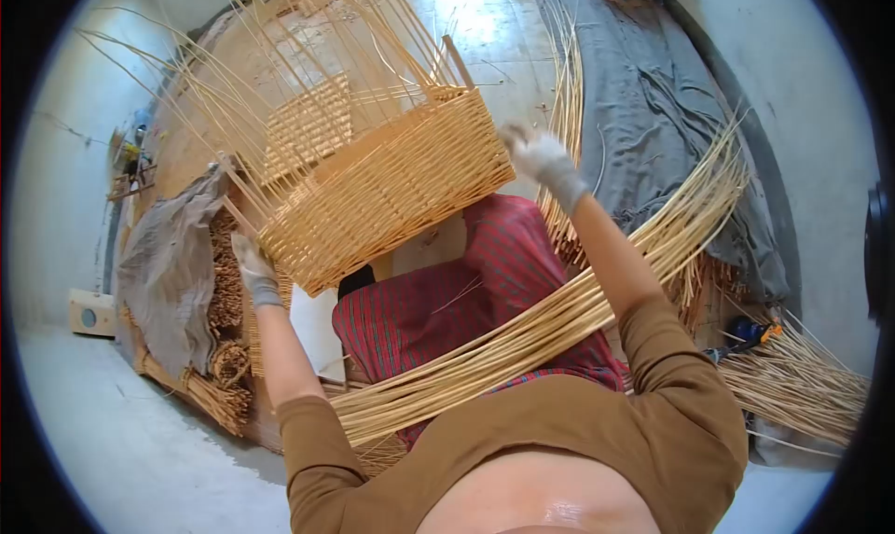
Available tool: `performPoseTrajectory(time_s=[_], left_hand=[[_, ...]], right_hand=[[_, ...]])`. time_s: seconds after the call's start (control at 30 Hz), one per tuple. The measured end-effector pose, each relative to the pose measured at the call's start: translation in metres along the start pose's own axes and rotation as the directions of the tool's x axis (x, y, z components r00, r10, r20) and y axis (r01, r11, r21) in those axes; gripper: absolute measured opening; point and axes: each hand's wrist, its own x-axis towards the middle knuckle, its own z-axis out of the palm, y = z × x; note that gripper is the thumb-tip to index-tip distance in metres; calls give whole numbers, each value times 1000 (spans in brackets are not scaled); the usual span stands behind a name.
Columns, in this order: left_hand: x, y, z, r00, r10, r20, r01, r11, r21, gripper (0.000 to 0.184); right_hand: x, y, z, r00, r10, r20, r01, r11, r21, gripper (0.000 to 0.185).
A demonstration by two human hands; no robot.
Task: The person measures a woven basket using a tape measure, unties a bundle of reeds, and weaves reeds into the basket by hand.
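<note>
A woven wicker basket (392, 184) is tilted in front of me, its long side facing me and loose stakes rising from its far edges. My left hand (254, 265), in a pale glove, holds its lower left corner. At its right end is my right hand (541, 156), also gloved and blurred; its fingers are bent near the edge, and whether they touch it or hold something cannot be made out. A long bundle of canes (503, 347) lies across my lap, over a red striped cloth (401, 319).
Grey cloth (643, 114) covers material at the right, with long canes beside it. More cane bundles (792, 375) and a blue-and-orange tool (746, 333) lie at the lower right. Cloth-draped cane stacks (177, 273) stand at the left, near a small beige box (91, 313).
</note>
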Motion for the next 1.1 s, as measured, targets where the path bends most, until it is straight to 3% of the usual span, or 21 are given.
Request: performPoseTrajectory(time_s=[0.07, 0.1, 0.17, 0.2, 0.27, 0.3, 0.37, 0.4, 0.43, 0.5, 0.53, 0.57, 0.63, 0.67, 0.73, 0.83, 0.9, 0.97, 1.03, 1.07, 1.1], left_hand=[[8, 6, 26, 985, 157, 71, -161, 986, 52, 53], [4, 3, 39, 986, 149, 70, -152, 988, 39, 53], [-3, -9, 64, 977, 137, 163, -210, 749, 628, 43], [10, -36, 53, 973, 189, 136, -233, 810, 538, 41], [14, -60, 35, 981, 186, 49, -189, 881, 433, 43], [14, -66, 39, 980, 200, -10, -186, 930, 318, 45], [7, -69, 39, 987, 124, -100, -91, 954, 286, 42], [3, -68, 39, 992, 127, 15, -128, 980, 151, 39], [-2, -61, 39, 980, 143, 135, -147, 989, 23, 35], [-8, -57, 51, 989, 134, 60, -135, 991, 11, 30], [-4, -59, 49, 990, 134, 53, -133, 991, -26, 29], [2, -59, 49, 988, 144, 46, -141, 988, -70, 28], [20, -46, 40, 981, 194, 23, -195, 976, 100, 25], [24, -38, 40, 975, 217, 41, -220, 965, 143, 24], [6, 1, 62, 988, 154, 7, -151, 960, 235, 24], [4, -1, 37, 999, 23, 42, -29, 989, 146, 22], [-6, -13, 45, 981, 192, 18, -192, 965, 180, 25], [2, -21, 42, 990, 139, -5, -137, 981, 141, 26], [-4, -24, 50, 984, 148, 103, -156, 985, 79, 26], [-5, -27, 50, 987, 160, 5, -160, 981, 108, 30], [-4, -27, 50, 987, 161, -7, -159, 982, 97, 30]], right_hand=[[43, -27, -22, 974, 29, -227, -8, 995, 96, 64], [67, -31, -20, 974, 26, -227, -9, 997, 80, 64], [117, -31, -8, 972, 68, -227, -26, 983, 184, 64], [134, -19, 1, 975, 60, -214, -24, 986, 167, 64], [151, 21, 31, 930, 288, -228, -220, 934, 280, 48], [156, 31, 42, 936, 281, -213, -222, 939, 261, 48], [165, 51, 59, 984, 127, -127, -55, 888, 456, 31], [165, 50, 60, 986, 113, -125, -23, 826, 563, 16], [167, 56, 62, 988, 122, -96, -48, 827, 560, 16], [170, 61, 60, 995, 57, -86, 10, 773, 634, 21], [169, 56, 57, 985, 165, -53, -108, 824, 557, 30], [169, 46, 48, 986, 158, -47, -105, 821, 561, 30], [163, 43, 33, 993, 90, 75, -114, 873, 474, 44], [178, 70, 45, 1000, -1, 10, -5, 829, 559, 49], [160, 46, 15, 999, -8, 41, -16, 835, 550, 48], [139, 26, -5, 1000, 15, -19, -6, 925, 381, 30], [150, 45, 10, 998, 13, -62, 14, 912, 410, 30], [165, 65, 18, 992, 37, -123, 19, 904, 427, 30], [167, 73, 24, 981, 157, -118, -112, 941, 319, 29], [161, 73, 30, 967, 61, -246, 53, 900, 432, 34], [167, 75, 32, 970, 48, -240, 60, 904, 423, 34]])
